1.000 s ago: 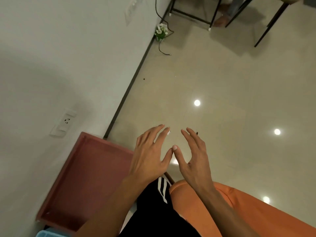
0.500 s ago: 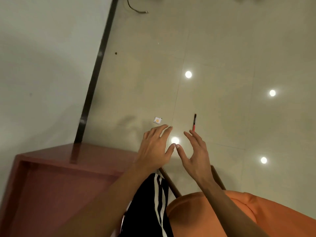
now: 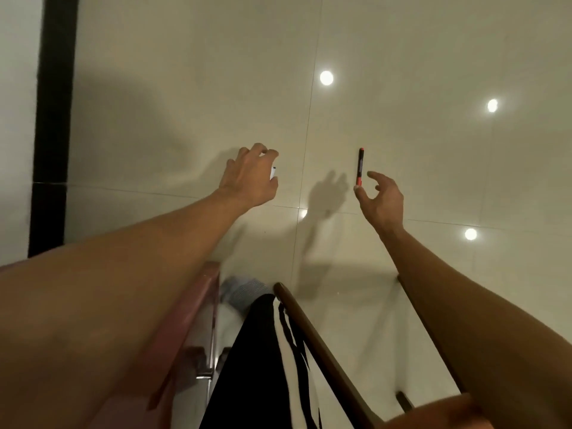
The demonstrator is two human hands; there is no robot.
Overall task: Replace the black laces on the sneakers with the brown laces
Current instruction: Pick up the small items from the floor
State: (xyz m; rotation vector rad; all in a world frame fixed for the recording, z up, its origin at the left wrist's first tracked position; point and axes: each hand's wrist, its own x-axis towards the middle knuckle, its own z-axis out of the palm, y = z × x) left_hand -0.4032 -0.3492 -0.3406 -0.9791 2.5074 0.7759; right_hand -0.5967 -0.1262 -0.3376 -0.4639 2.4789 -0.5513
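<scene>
Relacing judged unstarted, sneakers and laces unseen | left hand (image 3: 250, 178): fingers curled round white item (image 3: 273, 172), centre | right hand (image 3: 383, 198): fingers spread, empty, beside pen (image 3: 360, 166)

I look down on a glossy cream tiled floor (image 3: 185, 72) crossed by thin grout lines. Three round lights are mirrored in it, the brightest reflection (image 3: 326, 78) toward the far side. Along the left, a black skirting strip (image 3: 52, 119) runs at the foot of a pale wall (image 3: 15, 88). Close to me are a reddish desk rim (image 3: 210, 274) and a brown wooden rail (image 3: 309, 329). Soft shadows lie on the tiles.
</scene>
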